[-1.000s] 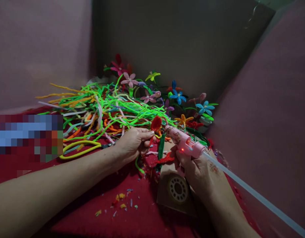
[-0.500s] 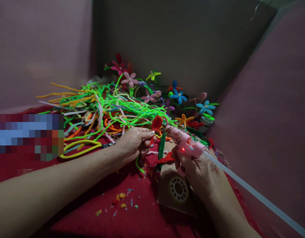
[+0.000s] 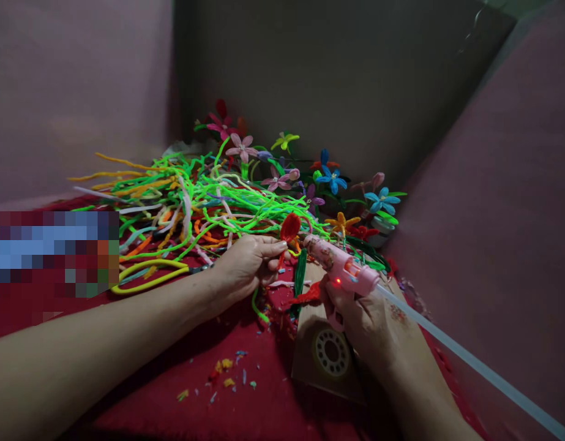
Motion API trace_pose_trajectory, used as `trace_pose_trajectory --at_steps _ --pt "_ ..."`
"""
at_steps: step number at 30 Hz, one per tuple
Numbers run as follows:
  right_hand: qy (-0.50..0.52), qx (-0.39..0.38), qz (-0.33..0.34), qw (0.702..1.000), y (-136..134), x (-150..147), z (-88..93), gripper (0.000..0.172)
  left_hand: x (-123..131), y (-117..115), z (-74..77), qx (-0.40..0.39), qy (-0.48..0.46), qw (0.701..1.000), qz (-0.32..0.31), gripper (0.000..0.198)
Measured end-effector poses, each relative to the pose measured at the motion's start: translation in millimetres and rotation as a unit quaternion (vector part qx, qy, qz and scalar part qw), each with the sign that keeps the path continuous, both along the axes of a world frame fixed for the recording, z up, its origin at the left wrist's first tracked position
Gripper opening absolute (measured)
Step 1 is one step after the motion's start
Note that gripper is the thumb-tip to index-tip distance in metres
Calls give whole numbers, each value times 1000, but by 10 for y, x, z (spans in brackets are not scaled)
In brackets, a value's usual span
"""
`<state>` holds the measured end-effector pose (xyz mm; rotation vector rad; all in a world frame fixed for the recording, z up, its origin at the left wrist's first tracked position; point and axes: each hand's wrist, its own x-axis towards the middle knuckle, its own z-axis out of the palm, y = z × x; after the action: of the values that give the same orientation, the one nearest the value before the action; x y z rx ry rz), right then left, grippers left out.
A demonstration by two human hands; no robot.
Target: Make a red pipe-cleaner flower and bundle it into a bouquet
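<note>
Between thumb and fingers, my left hand [image 3: 252,263] pinches a red pipe-cleaner petal [image 3: 290,227] by its lower end, its rounded loop upright. My right hand [image 3: 355,312] is wrapped round the handle of a pink hot glue gun [image 3: 341,263], whose small red light glows. The nozzle points left, close to the red petal; whether it touches cannot be made out. From the gun's back a long translucent glue stick [image 3: 466,355] runs to the lower right. Just below the nozzle lie a dark green pipe-cleaner leaf [image 3: 300,275] and another red piece [image 3: 310,294].
Green, orange and white pipe cleaners [image 3: 259,205] are heaped behind my hands. Yellow-handled scissors [image 3: 149,266] lie left. Finished flowers [image 3: 332,177] stand at the back. A cardboard piece [image 3: 328,386] bearing a round white spool [image 3: 332,350] lies below the glue gun, with scraps [image 3: 224,364] on the red cloth.
The glue gun's nozzle has shifted very slightly left and down, towards the red petal. My left hand holds the petal almost still.
</note>
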<state>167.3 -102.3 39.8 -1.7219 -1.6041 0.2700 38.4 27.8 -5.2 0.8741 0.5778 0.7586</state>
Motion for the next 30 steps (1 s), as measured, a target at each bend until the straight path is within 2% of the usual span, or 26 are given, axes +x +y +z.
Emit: trace_pose_trajectory --at_steps 2,5,9,14,22,25,30 --pt "-1 -21 13 1000 5 2 -15 45 0 0 -1 -1 -2 1000 -3 3" --pt "28 2 24 999 13 1 -27 47 -4 8 -3 -2 1 1000 -1 3" --pt "-19 -18 19 999 3 1 -6 45 -8 21 -9 7 -6 1000 -12 7" --pt "29 -24 16 999 -8 -7 19 53 -5 7 12 -2 0 1000 2 6" --pt "23 -19 20 999 -1 -6 5 50 -8 18 8 5 3 1000 -9 11" --pt "7 -20 10 1000 -13 -11 19 48 -9 20 7 10 5 1000 -10 9" --pt "-41 -21 12 999 -34 -11 48 46 -13 1 23 20 3 1000 -21 17"
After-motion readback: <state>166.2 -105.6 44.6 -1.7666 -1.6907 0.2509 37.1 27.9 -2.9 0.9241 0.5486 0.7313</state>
